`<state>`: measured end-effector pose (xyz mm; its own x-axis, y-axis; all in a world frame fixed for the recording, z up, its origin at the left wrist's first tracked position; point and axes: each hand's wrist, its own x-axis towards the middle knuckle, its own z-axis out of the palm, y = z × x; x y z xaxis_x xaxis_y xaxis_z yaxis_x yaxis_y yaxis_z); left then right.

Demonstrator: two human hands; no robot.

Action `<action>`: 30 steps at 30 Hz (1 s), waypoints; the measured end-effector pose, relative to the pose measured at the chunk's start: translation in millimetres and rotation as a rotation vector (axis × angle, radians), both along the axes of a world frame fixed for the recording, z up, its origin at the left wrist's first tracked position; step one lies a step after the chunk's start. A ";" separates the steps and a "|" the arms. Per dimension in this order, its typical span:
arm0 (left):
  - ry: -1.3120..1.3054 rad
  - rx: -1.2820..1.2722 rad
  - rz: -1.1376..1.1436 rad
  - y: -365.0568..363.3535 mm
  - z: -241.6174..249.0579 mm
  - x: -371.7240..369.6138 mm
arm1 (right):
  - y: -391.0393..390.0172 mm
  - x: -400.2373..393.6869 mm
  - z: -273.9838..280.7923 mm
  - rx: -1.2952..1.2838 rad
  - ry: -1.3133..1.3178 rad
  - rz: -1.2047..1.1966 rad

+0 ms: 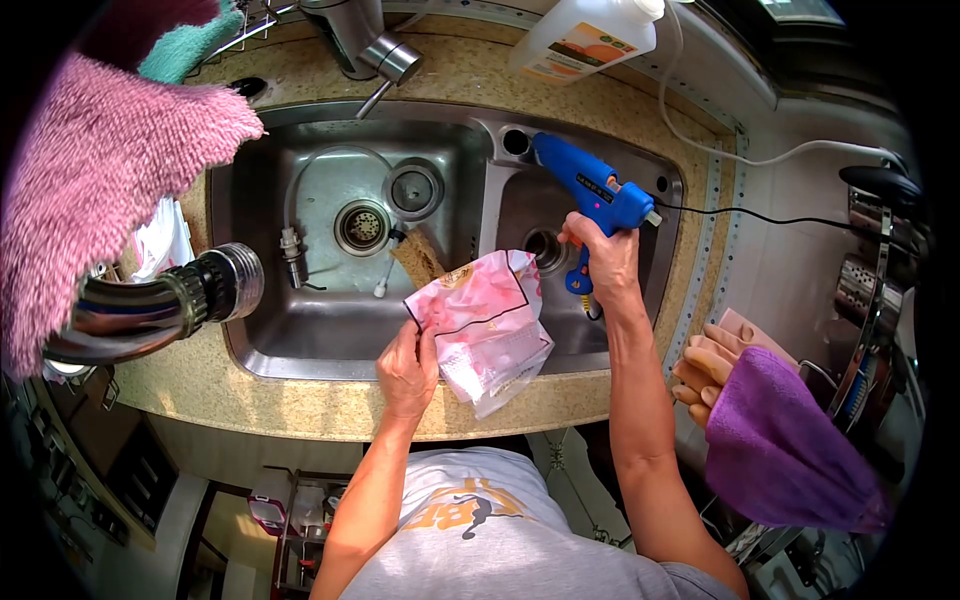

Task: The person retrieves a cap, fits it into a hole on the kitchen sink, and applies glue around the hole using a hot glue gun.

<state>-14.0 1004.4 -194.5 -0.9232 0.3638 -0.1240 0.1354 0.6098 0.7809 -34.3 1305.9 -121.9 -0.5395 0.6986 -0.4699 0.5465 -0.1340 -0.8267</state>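
Note:
My left hand (407,372) pinches the left edge of a pink and clear plastic bag (485,325) above the front rim of the double sink (330,366). A blue glue gun (590,190) is in my right hand (608,258), over the smaller right basin, with my fingers wrapped round its handle. Its black cord runs off to the right. In the large left basin lie a drain strainer (413,188), a brown sponge-like piece (417,258) partly behind the bag, and a small metal fitting with a hose (292,255).
A faucet (385,60) and a white bottle (585,40) stand behind the sink. Pink cloth (130,170) and a curved metal pipe (140,315) are at the left. Rubber gloves (710,365) and a purple towel (780,440) hang at the right.

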 end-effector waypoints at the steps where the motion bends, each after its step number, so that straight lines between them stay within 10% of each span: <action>1: -0.001 0.003 0.004 0.2 -0.3 -0.2 | -0.1 -0.6 0.1 0.002 0.002 0.003; 30: 0.032 0.013 0.016 1.8 -1.6 0.0 | -1.9 -4.5 -8.7 -0.033 0.071 -0.001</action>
